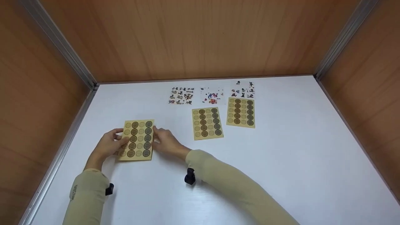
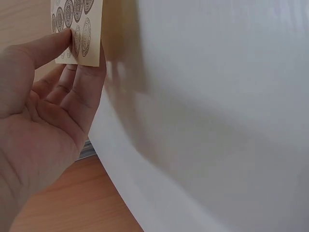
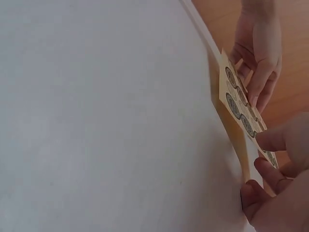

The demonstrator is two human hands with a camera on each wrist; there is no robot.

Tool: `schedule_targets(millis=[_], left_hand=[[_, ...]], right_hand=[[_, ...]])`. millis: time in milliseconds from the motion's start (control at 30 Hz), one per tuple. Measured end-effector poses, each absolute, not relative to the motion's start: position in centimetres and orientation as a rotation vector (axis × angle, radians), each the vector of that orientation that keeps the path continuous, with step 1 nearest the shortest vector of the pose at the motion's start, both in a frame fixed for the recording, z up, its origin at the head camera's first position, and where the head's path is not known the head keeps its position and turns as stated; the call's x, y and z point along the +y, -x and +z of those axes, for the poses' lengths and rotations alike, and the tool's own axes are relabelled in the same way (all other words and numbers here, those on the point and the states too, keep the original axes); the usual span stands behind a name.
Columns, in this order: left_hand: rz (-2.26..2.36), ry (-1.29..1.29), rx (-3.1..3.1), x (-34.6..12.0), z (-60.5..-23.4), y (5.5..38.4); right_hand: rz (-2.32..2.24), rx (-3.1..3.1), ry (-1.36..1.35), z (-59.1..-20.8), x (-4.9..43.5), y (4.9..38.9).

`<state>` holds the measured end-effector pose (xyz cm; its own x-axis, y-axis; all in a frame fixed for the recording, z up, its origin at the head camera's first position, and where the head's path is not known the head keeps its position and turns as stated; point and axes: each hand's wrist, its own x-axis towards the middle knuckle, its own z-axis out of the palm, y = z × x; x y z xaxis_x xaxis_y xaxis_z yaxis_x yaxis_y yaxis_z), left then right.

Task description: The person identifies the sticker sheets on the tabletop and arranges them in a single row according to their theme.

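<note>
- Fingers of the left hand (image 1: 107, 144) pinch one printed sheet (image 1: 136, 139) by its edge.
- Right hand (image 1: 168, 142) grips the opposite edge, probably steadying it above the counter (image 1: 281, 156).

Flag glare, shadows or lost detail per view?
Head: pale glare on the white tabletop near the bottom edge, figure-sticker sheets too small to read; left wrist: broad, soft-edged shadow on the tabletop beside the left hand and round-seal sticker sheet; right wrist: dimmer than head, grey shading beside the right hand, seal lettering illegible.
</note>
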<state>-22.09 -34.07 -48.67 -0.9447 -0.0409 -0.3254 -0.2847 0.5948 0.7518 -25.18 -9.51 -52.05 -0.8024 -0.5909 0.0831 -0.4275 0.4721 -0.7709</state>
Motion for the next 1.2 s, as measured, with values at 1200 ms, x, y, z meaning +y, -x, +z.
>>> schedule_targets(millis=[1200], left_hand=[[0.965, 0.293, 2.717, -32.9, -49.4, 22.1]], right_hand=[[-0.492, 2.701, 1.040, -51.9, -8.5, 24.9]])
